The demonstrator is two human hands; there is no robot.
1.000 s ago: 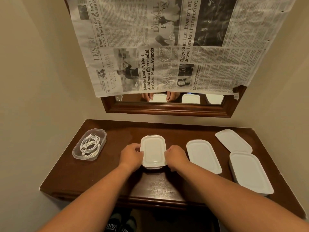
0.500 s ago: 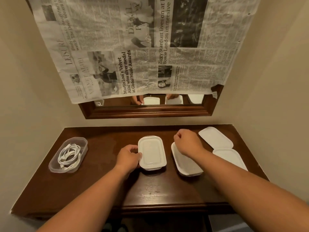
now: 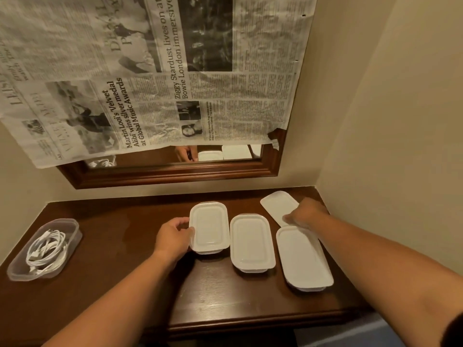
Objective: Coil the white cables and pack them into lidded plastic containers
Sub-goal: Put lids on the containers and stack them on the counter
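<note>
1. A dark wooden table point(image 3: 125, 284) is sitting in a beige-walled corner. Both forearms are coming in from the bottom edge, cropped there.
2. Nearest on the right, the right lidded container point(image 3: 304, 259) is lying on the table. Just beside it is the middle lidded container point(image 3: 251, 242). Opaque white lids are hiding whatever is inside both.
3. At far left, an open clear container point(image 3: 15, 269) is holding the coiled white cables point(image 3: 47, 249).
4. The left hand point(image 3: 172, 236) is gripping the left edge of the left lidded container point(image 3: 209, 226), with its fingers curled against the side. The contents are hidden here as well.
5. The right hand point(image 3: 305, 214) is blurring over the far end of the right container and the loose lid point(image 3: 278, 205). I cannot tell whether it is grasping anything.
6. Behind the table, a wood-framed mirror point(image 3: 175, 174) is hanging on the wall. A newspaper point(image 3: 150, 71) is covering most of it, so only a thin strip is reflecting a hand and the lids.
</note>
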